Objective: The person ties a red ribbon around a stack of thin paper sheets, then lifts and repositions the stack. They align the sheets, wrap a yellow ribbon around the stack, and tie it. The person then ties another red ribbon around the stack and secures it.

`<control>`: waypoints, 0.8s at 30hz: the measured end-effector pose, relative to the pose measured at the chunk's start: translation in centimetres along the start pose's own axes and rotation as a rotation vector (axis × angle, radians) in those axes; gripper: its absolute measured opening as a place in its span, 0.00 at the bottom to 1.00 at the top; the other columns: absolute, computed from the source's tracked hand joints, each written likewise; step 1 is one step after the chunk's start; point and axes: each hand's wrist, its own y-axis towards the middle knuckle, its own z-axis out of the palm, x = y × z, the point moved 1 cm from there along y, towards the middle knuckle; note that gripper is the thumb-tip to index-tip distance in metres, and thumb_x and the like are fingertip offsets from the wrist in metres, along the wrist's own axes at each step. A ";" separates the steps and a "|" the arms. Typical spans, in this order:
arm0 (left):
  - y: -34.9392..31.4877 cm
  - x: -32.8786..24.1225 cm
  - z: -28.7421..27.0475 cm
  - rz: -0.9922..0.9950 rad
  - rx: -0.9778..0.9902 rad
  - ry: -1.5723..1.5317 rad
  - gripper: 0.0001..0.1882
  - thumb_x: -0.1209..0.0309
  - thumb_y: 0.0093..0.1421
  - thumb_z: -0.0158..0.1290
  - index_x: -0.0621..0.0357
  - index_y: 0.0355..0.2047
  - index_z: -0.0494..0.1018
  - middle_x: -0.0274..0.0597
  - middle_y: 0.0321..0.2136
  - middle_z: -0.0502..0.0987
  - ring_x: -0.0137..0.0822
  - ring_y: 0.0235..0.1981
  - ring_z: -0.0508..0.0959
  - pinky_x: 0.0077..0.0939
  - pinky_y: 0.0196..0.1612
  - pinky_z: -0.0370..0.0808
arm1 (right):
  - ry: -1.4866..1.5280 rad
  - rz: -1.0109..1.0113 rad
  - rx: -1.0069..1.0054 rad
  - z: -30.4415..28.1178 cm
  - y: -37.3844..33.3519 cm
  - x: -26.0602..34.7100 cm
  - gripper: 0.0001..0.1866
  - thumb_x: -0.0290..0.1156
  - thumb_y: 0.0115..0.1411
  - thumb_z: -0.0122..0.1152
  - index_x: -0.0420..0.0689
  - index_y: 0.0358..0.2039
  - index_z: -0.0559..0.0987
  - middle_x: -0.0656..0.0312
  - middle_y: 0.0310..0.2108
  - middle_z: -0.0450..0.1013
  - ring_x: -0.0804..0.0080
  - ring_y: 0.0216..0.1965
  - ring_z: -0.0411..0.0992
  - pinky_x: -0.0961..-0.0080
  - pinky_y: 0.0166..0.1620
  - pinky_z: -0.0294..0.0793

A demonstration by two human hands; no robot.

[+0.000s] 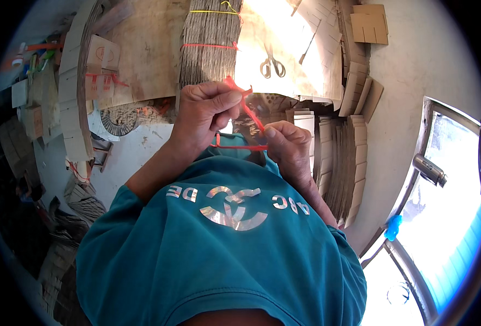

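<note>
A thin red plastic strip (pixel 253 114) runs between my two hands, close to my chest. My left hand (pixel 208 108) is closed, pinching one part of it between thumb and fingers, with a short end sticking up. Lower and to the right, my right hand (pixel 289 144) pinches the strip too, and another stretch of it crosses back toward the left. Just beyond my left hand lies a long stack of grey-brown cardboard pieces (pixel 209 62), bound with a red tie (pixel 210 46) and a yellow tie (pixel 212 11).
Black-handled scissors (pixel 273 66) lie on the wooden table (pixel 148 49), right of the stack. A thin dark tool (pixel 310 43) rests farther right. Cardboard stacks stand at the left (pixel 77 92) and right (pixel 335 163). A coiled round thing (pixel 119 119) sits below the table's left part.
</note>
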 end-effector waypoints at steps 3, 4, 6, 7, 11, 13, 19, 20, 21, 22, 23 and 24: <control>0.3 -0.3 0.1 0.062 -0.080 0.048 0.05 0.75 0.57 0.54 0.66 0.29 0.75 0.33 0.15 0.69 0.18 0.11 0.60 0.11 0.15 0.55 | -0.284 -0.165 -0.088 -0.6 0.2 -0.1 0.05 0.25 0.55 0.61 0.39 0.32 0.80 0.68 0.22 0.72 0.85 0.21 0.64 0.86 0.24 0.63; 0.5 -0.5 0.2 0.089 -0.111 0.067 0.05 0.75 0.57 0.54 0.65 0.28 0.75 0.32 0.14 0.68 0.17 0.11 0.60 0.11 0.15 0.55 | -0.398 -0.344 -0.054 -0.8 0.3 0.3 0.06 0.24 0.53 0.62 0.39 0.33 0.81 0.67 0.23 0.72 0.83 0.22 0.65 0.85 0.26 0.64; 1.0 -0.7 0.2 0.083 -0.040 0.164 0.05 0.76 0.56 0.54 0.65 0.27 0.76 0.32 0.14 0.68 0.17 0.11 0.60 0.10 0.15 0.55 | -0.623 -0.701 0.003 -1.3 0.5 1.1 0.09 0.21 0.50 0.64 0.40 0.34 0.81 0.65 0.26 0.73 0.80 0.25 0.67 0.83 0.29 0.67; 1.2 -0.6 0.3 0.077 0.001 0.213 0.05 0.76 0.56 0.54 0.65 0.27 0.76 0.32 0.14 0.68 0.17 0.11 0.61 0.10 0.14 0.55 | -0.630 -0.832 0.092 -1.5 0.7 1.6 0.11 0.18 0.47 0.65 0.40 0.34 0.81 0.62 0.29 0.72 0.74 0.30 0.69 0.81 0.33 0.68; 1.6 -0.1 0.9 -0.044 0.153 0.216 0.05 0.76 0.55 0.54 0.67 0.27 0.76 0.34 0.15 0.71 0.18 0.12 0.62 0.10 0.14 0.56 | -0.749 -0.928 -0.030 0.3 0.8 4.5 0.10 0.16 0.49 0.62 0.39 0.33 0.80 0.60 0.32 0.71 0.72 0.32 0.72 0.80 0.34 0.71; 1.5 0.1 1.9 -0.087 0.215 0.168 0.05 0.77 0.55 0.54 0.69 0.28 0.76 0.35 0.16 0.72 0.18 0.12 0.63 0.10 0.13 0.56 | -0.637 -0.906 -0.105 1.0 1.8 4.1 0.08 0.18 0.50 0.62 0.39 0.33 0.79 0.60 0.30 0.71 0.74 0.29 0.72 0.80 0.30 0.71; 1.5 0.6 2.6 -0.019 0.309 0.145 0.07 0.77 0.55 0.53 0.72 0.30 0.75 0.38 0.18 0.73 0.18 0.13 0.64 0.10 0.16 0.58 | -0.695 -0.913 -0.287 1.3 3.0 2.6 0.04 0.21 0.52 0.61 0.41 0.30 0.77 0.61 0.22 0.72 0.75 0.22 0.72 0.80 0.26 0.71; 1.3 0.5 2.5 -0.038 0.328 0.093 0.07 0.77 0.55 0.53 0.72 0.30 0.75 0.39 0.18 0.73 0.18 0.14 0.64 0.10 0.16 0.58 | -0.707 -0.939 -0.322 1.4 2.9 2.5 0.04 0.21 0.52 0.61 0.41 0.30 0.77 0.61 0.22 0.72 0.74 0.22 0.72 0.80 0.26 0.71; 1.2 0.4 2.4 -0.057 0.348 0.042 0.07 0.77 0.55 0.53 0.72 0.30 0.75 0.39 0.18 0.73 0.18 0.14 0.64 0.11 0.16 0.59 | -0.721 -0.965 -0.358 1.5 2.8 2.4 0.04 0.21 0.52 0.61 0.42 0.30 0.77 0.60 0.23 0.72 0.73 0.22 0.71 0.79 0.26 0.71; 1.0 0.2 2.4 -0.077 0.368 -0.010 0.07 0.77 0.55 0.53 0.72 0.30 0.74 0.39 0.18 0.73 0.18 0.14 0.64 0.11 0.17 0.59 | -0.751 -0.970 -0.375 1.5 2.8 2.2 0.04 0.21 0.52 0.61 0.42 0.30 0.77 0.60 0.22 0.72 0.73 0.22 0.72 0.79 0.26 0.71; 0.8 0.3 3.0 -0.009 0.305 0.041 0.06 0.76 0.54 0.54 0.71 0.28 0.75 0.37 0.16 0.71 0.18 0.14 0.64 0.12 0.16 0.58 | -0.781 -0.974 -0.392 1.4 2.8 2.1 0.04 0.21 0.53 0.61 0.42 0.30 0.77 0.60 0.22 0.72 0.72 0.22 0.72 0.79 0.26 0.71; 0.5 0.4 4.2 0.059 0.240 0.091 0.06 0.76 0.53 0.55 0.69 0.26 0.75 0.35 0.14 0.70 0.17 0.13 0.63 0.12 0.15 0.56 | -0.811 -0.978 -0.406 1.4 2.9 2.1 0.04 0.21 0.53 0.60 0.42 0.29 0.77 0.60 0.22 0.72 0.71 0.22 0.72 0.79 0.27 0.71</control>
